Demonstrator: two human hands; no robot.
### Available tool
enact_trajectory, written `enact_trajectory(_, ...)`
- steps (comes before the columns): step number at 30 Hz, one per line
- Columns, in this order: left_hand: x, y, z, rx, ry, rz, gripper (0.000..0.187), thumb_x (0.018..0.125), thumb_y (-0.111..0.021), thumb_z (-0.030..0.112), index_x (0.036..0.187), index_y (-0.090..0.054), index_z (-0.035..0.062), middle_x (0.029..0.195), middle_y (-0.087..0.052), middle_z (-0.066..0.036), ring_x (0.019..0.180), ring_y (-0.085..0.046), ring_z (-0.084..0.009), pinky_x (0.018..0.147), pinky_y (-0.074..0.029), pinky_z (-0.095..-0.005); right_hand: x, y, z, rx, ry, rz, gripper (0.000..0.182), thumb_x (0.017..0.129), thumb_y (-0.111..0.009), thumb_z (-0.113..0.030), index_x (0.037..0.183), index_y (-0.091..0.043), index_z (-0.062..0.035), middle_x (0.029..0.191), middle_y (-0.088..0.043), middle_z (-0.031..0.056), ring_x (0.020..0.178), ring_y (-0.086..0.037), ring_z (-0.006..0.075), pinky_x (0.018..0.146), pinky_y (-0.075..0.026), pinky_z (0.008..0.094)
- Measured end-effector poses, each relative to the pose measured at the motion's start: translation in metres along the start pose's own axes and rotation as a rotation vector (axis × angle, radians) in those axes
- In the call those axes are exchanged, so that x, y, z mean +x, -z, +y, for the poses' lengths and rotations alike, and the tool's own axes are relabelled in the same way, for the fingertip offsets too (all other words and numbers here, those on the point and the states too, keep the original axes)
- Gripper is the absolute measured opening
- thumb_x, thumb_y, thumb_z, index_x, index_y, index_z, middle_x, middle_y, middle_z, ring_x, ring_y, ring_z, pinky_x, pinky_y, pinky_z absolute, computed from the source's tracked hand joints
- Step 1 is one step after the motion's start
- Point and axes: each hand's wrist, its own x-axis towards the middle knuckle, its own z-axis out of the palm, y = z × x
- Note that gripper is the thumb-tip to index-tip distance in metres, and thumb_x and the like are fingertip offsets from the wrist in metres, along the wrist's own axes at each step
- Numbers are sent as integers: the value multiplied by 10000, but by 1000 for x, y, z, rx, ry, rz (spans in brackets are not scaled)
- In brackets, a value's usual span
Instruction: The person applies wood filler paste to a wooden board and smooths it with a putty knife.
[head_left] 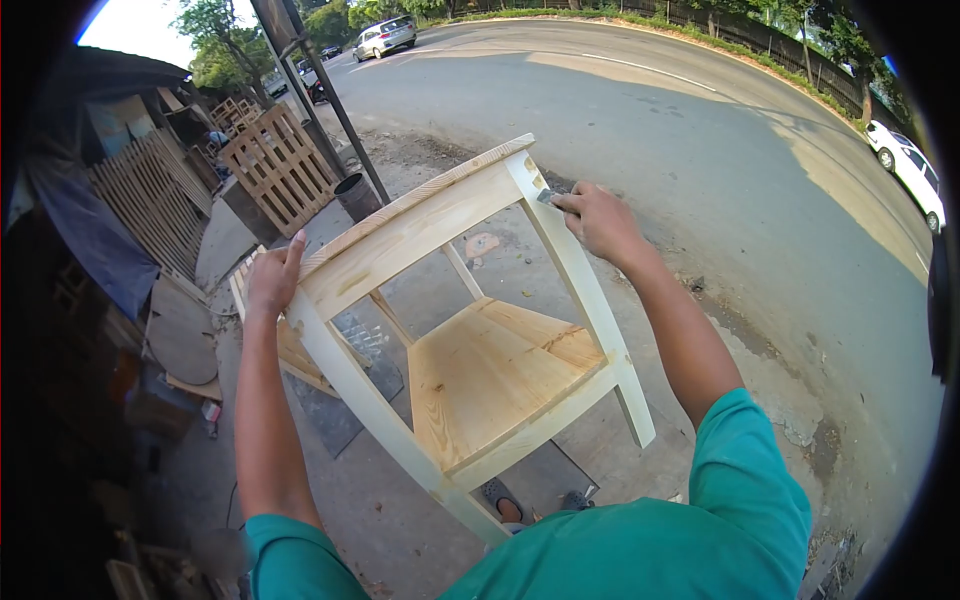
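Observation:
A pale bare-wood side table (pixel 400 240) with a lower shelf (pixel 500 370) stands tilted before me. My left hand (pixel 274 275) is closed round its top's left corner, thumb pointing up along the edge. At the upper end of the right leg, my right hand (pixel 600 220) pinches a small grey flat scraper (pixel 547 197). The scraper's edge touches the leg, just below brownish filler-like patches (pixel 532 168). Its handle is hidden in my fingers. More brownish marks show near the left corner of the table.
A wooden pallet (pixel 280 168) leans beside a metal pole (pixel 335 100) and a dark bucket (pixel 357 197). Another wooden piece (pixel 300 350) stands behind the table's left leg. A shed with slats (pixel 150 200) is at left. Cars (pixel 385 38) are on the road (pixel 700 150).

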Motion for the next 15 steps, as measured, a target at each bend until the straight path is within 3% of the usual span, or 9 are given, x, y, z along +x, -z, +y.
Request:
enact_trajectory(8,-4,8,7,69,51,-80,769,977,-354,709,946,-792,78,946,-721,-251,970,-684,-409,899,-505,-474,22,-15,-14,57,193,178,309,952,-603,-175,1235,-724,-196,1077,-642,68,1012,-619,269,895,-525,420)
enact_trajectory(15,-6,9,4,58,68,-89,763,967,-356,718,998,-803,101,1062,-736,-213,1066,-674,-392,993,-494,-447,9,-25,-33,370,122,253,344,949,-651,-156,1288,-701,-188,1189,-656,78,1116,-623,274,945,-506,405)
